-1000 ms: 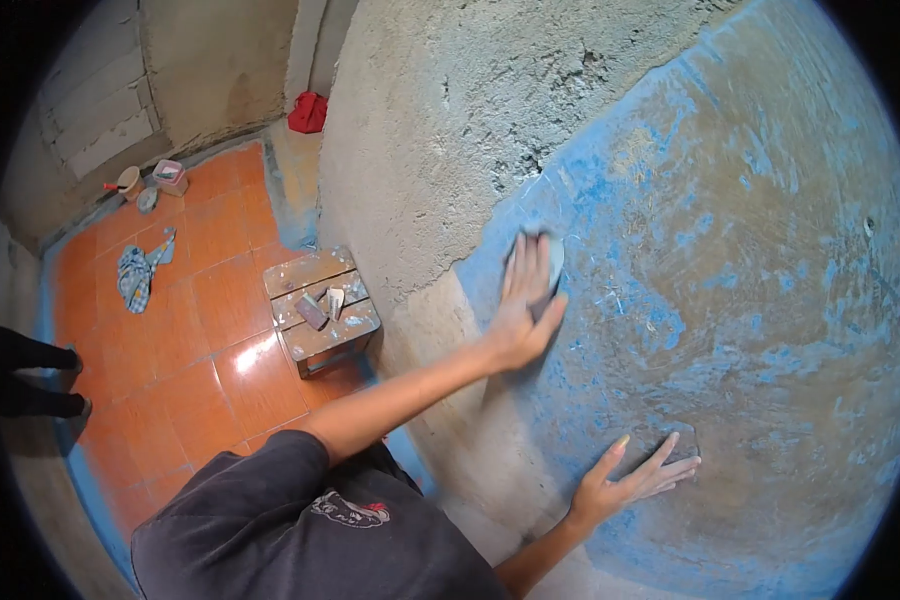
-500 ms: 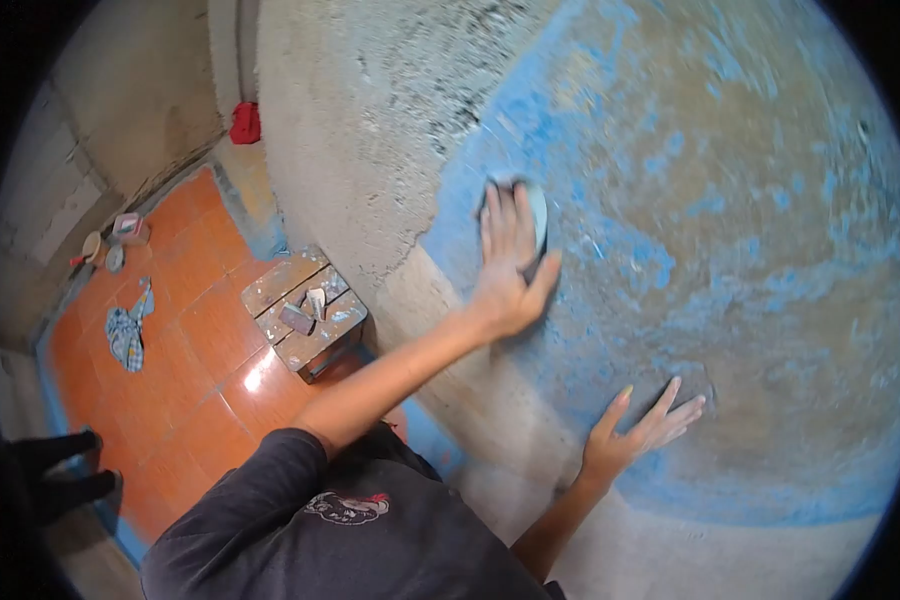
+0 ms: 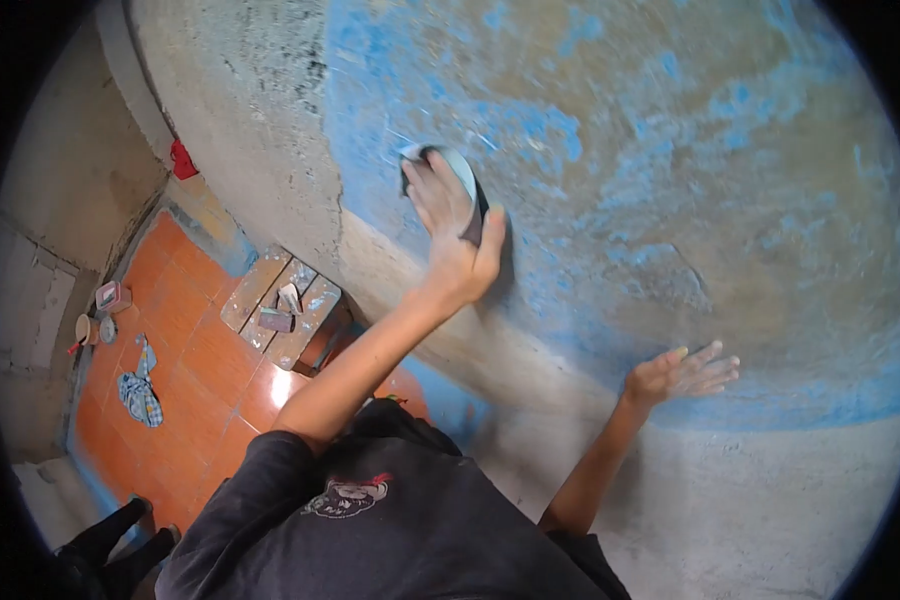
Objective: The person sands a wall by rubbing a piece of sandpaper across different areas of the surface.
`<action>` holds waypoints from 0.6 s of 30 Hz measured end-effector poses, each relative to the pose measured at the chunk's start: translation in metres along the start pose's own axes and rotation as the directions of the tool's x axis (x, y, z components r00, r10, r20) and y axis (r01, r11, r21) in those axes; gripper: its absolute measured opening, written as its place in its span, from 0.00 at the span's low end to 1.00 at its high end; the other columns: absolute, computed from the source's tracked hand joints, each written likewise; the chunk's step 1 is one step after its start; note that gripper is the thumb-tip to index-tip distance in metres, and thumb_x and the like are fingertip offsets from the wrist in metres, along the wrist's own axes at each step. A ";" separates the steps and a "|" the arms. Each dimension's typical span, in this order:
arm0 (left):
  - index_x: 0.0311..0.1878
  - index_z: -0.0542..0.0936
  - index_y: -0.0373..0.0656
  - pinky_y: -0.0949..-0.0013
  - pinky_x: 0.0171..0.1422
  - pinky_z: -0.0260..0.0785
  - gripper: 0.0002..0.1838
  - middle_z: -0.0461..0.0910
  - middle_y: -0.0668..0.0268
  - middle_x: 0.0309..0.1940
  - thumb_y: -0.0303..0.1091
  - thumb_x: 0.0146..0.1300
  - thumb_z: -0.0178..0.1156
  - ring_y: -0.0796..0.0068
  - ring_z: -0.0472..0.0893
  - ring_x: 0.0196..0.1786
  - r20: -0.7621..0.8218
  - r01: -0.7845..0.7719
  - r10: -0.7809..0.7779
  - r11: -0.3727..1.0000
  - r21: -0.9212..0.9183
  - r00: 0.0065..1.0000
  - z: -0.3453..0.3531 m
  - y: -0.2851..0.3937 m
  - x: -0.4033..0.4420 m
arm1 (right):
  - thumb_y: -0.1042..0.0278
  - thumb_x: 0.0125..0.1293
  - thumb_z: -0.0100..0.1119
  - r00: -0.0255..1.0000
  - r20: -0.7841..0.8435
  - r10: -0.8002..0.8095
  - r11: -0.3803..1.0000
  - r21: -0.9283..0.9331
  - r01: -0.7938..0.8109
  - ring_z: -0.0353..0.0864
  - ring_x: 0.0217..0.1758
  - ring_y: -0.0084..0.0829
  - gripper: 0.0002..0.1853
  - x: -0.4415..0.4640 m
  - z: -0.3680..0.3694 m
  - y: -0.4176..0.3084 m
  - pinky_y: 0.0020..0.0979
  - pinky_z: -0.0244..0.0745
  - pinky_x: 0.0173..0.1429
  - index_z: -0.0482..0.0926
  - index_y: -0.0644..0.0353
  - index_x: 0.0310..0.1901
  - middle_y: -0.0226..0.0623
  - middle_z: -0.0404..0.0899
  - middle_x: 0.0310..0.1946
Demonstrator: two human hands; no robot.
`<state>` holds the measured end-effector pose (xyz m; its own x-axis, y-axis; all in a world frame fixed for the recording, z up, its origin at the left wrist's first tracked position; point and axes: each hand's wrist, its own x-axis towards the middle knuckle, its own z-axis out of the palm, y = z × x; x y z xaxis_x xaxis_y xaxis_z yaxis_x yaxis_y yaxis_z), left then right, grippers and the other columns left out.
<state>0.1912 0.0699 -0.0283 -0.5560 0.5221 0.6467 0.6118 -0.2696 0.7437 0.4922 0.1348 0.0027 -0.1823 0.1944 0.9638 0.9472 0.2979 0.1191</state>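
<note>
My left hand (image 3: pixel 455 235) grips a bent sheet of sandpaper (image 3: pixel 456 170), dark on one face and pale blue-grey on the other. The sheet curves up around my fingers, close against the blue-patched wall (image 3: pixel 610 220). Lower on the right, my right hand (image 3: pixel 680 375) holds nothing. Its fingers are spread and slightly smeared by motion, near the lower blue band of the wall; whether they touch it I cannot tell.
A wooden stool (image 3: pixel 300 335) carries a dark block (image 3: pixel 277 320) and a pale scraper-like piece (image 3: pixel 290 297). On the orange tiled floor (image 3: pixel 195 330) lies a checked cloth (image 3: pixel 140 395). Small containers (image 3: pixel 112 297) stand by the far wall. A person's dark trouser legs (image 3: pixel 110 540) show at lower left.
The view has turned, shifting the wall left and upward. More of the sandpaper's pale face shows, curling around my left fingers. My right hand has moved lower along the wall.
</note>
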 end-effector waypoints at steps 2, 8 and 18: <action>0.74 0.36 0.17 0.33 0.78 0.21 0.49 0.32 0.21 0.74 0.47 0.72 0.51 0.21 0.27 0.77 -0.017 0.063 -0.063 0.998 0.009 0.998 0.014 0.012 -0.009 | 0.54 0.78 0.33 0.999 -0.034 -0.030 1.000 -0.001 0.030 0.35 0.83 0.62 0.30 -0.001 0.003 0.010 0.64 0.27 0.79 0.60 0.58 0.76 0.58 0.43 0.80; 0.76 0.33 0.23 0.35 0.79 0.23 0.49 0.26 0.22 0.74 0.51 0.74 0.48 0.24 0.25 0.77 0.303 0.019 -0.010 0.999 -0.027 0.953 0.082 0.019 -0.136 | 0.54 0.78 0.32 0.998 -0.017 -0.062 0.998 0.007 0.062 0.35 0.83 0.61 0.30 -0.006 0.000 0.022 0.61 0.26 0.80 0.61 0.58 0.76 0.59 0.44 0.79; 0.75 0.38 0.18 0.33 0.79 0.26 0.47 0.33 0.23 0.75 0.48 0.73 0.50 0.21 0.31 0.77 0.229 0.059 -0.073 0.996 0.068 0.971 0.114 0.084 -0.138 | 0.55 0.78 0.34 0.997 0.020 0.080 0.996 0.038 -0.081 0.32 0.83 0.61 0.30 -0.036 -0.017 0.087 0.63 0.28 0.80 0.57 0.59 0.77 0.59 0.39 0.80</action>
<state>0.3835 0.0676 -0.0744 -0.4558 0.7116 0.5348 0.6150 -0.1826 0.7671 0.5855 0.1377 -0.0173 -0.1112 0.2366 0.9652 0.9481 0.3165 0.0317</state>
